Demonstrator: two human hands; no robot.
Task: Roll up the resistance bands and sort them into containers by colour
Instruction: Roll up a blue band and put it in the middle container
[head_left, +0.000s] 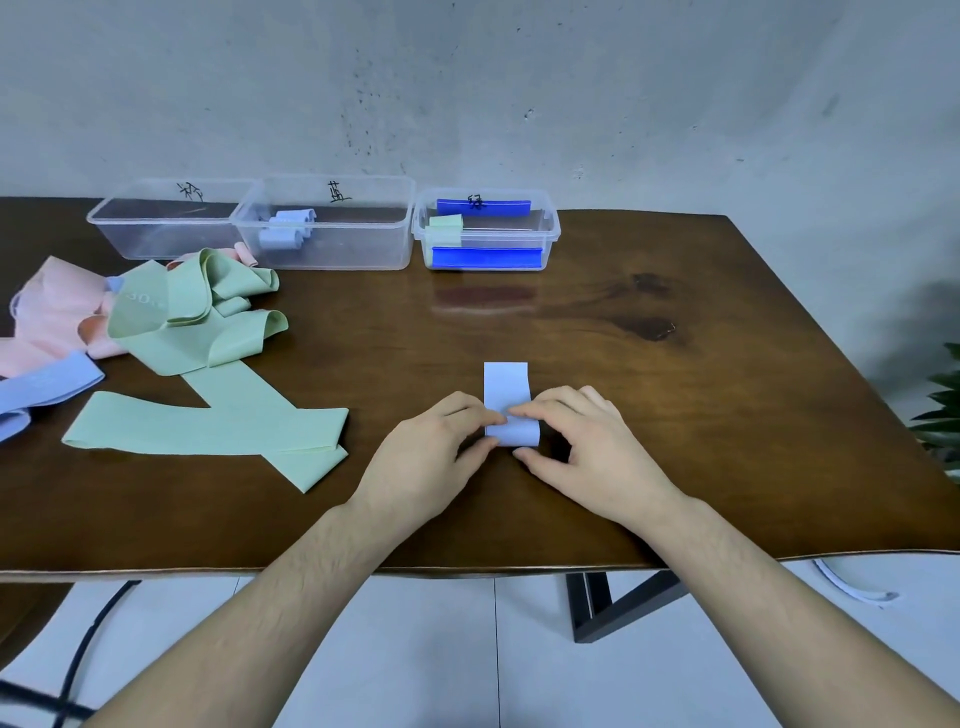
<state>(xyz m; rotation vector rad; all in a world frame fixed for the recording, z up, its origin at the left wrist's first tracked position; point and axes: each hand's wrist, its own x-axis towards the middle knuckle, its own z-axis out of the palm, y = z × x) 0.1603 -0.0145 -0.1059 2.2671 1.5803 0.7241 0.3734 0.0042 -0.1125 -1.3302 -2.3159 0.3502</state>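
both hands (511, 441) pinch blue band (506, 387); green bands (208, 405) left, containers (327, 228) beyond.

left container (171, 218): one handwritten black character, not legible
middle container (324, 223): handwritten black character, probably 蓝
right container (485, 228): handwritten black character 绿
green band (156, 306): faint pale print "30", the rest unreadable

Under the fingers (524, 411), a smooth, matt, rubbery pale blue band (506, 382) is lying on a glossy wooden table (649, 374); beyond them, clear plastic containers (332, 244) are gleaming.
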